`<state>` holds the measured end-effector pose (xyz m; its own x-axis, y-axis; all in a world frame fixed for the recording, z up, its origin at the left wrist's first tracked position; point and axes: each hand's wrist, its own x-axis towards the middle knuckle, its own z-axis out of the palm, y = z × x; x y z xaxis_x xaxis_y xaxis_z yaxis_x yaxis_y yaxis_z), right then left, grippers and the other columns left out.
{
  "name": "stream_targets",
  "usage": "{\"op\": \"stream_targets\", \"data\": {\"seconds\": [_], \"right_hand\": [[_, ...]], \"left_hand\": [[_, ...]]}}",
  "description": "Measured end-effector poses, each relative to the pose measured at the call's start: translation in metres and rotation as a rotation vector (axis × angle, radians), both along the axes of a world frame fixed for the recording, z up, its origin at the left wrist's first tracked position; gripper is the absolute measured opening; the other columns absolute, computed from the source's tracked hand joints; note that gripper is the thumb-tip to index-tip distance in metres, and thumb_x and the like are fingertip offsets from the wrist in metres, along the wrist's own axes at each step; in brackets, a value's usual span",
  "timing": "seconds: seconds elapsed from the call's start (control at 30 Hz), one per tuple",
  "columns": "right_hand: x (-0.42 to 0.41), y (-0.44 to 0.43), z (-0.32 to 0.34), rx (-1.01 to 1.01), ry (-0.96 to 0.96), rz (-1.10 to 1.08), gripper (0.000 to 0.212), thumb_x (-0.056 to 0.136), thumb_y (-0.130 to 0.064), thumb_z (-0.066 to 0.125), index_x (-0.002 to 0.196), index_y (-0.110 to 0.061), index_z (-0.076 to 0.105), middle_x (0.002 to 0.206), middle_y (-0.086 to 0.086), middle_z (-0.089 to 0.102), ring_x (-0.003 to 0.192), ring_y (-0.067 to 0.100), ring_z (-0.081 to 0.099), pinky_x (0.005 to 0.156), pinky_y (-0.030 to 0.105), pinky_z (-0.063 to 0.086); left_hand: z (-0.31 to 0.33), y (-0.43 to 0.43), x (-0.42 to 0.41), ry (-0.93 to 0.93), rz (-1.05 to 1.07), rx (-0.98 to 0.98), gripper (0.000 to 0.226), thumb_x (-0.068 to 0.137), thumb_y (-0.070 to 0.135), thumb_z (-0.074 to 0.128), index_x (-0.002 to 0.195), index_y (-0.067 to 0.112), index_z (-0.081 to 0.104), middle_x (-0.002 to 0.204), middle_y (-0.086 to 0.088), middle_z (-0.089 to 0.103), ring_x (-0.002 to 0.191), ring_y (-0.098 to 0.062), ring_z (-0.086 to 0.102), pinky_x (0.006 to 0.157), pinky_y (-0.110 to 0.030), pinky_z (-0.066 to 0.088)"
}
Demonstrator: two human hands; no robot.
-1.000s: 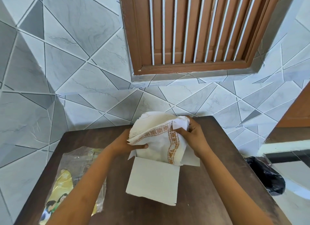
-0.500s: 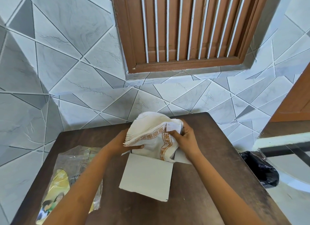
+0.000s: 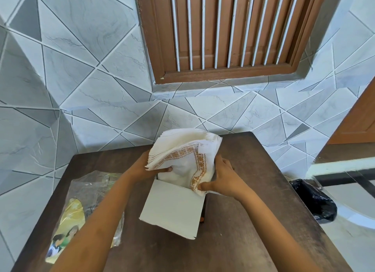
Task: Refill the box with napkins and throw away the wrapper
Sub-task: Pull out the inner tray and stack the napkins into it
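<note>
A thick stack of white napkins (image 3: pixel 182 150) with an orange patterned border stands bent in the open top of a white cardboard box (image 3: pixel 172 213) in the middle of the brown table (image 3: pixel 253 221). My left hand (image 3: pixel 146 168) grips the stack's left side, thumb pressed on its front. My right hand (image 3: pixel 221 176) holds the stack's right lower corner at the box rim. The stack's upper part fans out toward the wall. A clear plastic wrapper (image 3: pixel 85 208) with yellow and green print lies flat on the table's left side, partly under my left forearm.
A black bin bag (image 3: pixel 316 200) sits on the floor to the right of the table. A tiled wall stands just behind the table, with a brown louvred window (image 3: pixel 227 32) above it. A brown door (image 3: pixel 357 119) is at the far right.
My right hand slid from the top right of the stack down to its lower right corner. The napkins sit a little lower in the box. The camera view shifted slightly.
</note>
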<state>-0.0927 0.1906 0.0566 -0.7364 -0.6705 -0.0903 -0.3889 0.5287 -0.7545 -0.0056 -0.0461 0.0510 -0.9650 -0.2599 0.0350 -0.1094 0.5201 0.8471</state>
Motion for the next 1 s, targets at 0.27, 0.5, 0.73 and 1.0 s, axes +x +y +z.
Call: {"op": "stream_targets", "data": {"seconds": [0.27, 0.5, 0.73, 1.0], "right_hand": [[0.011, -0.016, -0.004, 0.102, 0.276, -0.071, 0.068, 0.071, -0.021, 0.066, 0.129, -0.009, 0.034, 0.117, 0.009, 0.052, 0.109, 0.03, 0.047, 0.078, 0.032, 0.038], [0.01, -0.017, 0.0, 0.336, 0.414, -0.081, 0.049, 0.075, -0.03, 0.061, 0.118, -0.014, 0.046, 0.114, 0.003, 0.056, 0.121, 0.027, 0.035, 0.09, 0.035, 0.029], [-0.003, -0.013, 0.001, 0.319, 0.302, -0.039, 0.061, 0.069, -0.044, 0.072, 0.121, -0.017, 0.053, 0.124, 0.004, 0.056, 0.133, 0.025, 0.027, 0.104, 0.039, 0.026], [-0.016, -0.013, 0.001, 0.347, 0.333, 0.178, 0.041, 0.089, -0.017, 0.049, 0.129, -0.01, 0.047, 0.141, 0.01, 0.041, 0.136, 0.029, 0.023, 0.112, 0.037, 0.016]], "left_hand": [[0.0, 0.005, 0.003, -0.004, 0.005, -0.023, 0.057, 0.062, 0.026, 0.08, 0.113, 0.01, 0.062, 0.114, -0.008, 0.067, 0.105, -0.021, 0.063, 0.089, -0.033, 0.051], [0.015, 0.006, 0.008, -0.056, -0.075, -0.062, 0.064, 0.057, 0.037, 0.077, 0.11, 0.004, 0.062, 0.11, -0.013, 0.069, 0.099, -0.024, 0.066, 0.085, -0.042, 0.053], [0.02, 0.007, 0.006, -0.151, -0.118, -0.125, 0.054, 0.066, 0.021, 0.08, 0.115, 0.009, 0.06, 0.115, -0.011, 0.067, 0.105, -0.029, 0.063, 0.093, -0.046, 0.051], [0.031, 0.005, 0.005, -0.298, -0.22, -0.255, 0.064, 0.059, 0.028, 0.085, 0.117, 0.016, 0.061, 0.121, -0.002, 0.064, 0.109, -0.02, 0.061, 0.101, -0.04, 0.045]]}}
